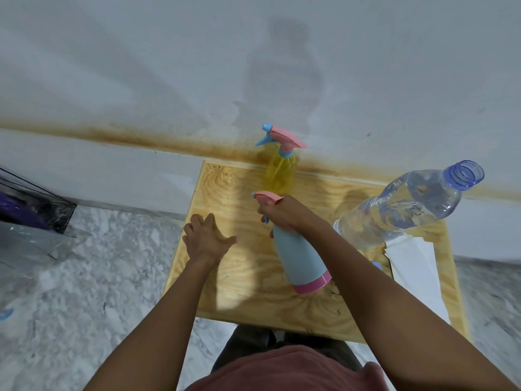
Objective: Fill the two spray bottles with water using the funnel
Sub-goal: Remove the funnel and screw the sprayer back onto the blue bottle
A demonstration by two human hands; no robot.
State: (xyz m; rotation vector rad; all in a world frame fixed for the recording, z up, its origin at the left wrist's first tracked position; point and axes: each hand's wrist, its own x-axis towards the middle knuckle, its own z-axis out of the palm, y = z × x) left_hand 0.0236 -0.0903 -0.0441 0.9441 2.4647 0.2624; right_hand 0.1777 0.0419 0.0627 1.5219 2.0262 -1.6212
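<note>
A wooden table (242, 300) stands against the wall (366, 66). One spray bottle (280, 170) stands at the table's far edge, by the wall. A second spray bottle (300, 258) stands nearer, in front of the first, with the right hand (284, 211) closed around its neck. The left hand (204, 238) is to its left, over the table. A water bottle (406, 204) stands to the right. Paper (417, 272) lies beside it, at the right edge.

Home interior: marble-pattern floor (93, 266), stained white wall (141, 66), small plywood table (242, 266) against wall.

Grainy plywood table (242, 266); clear glossy plastic water bottle (400, 210).
</note>
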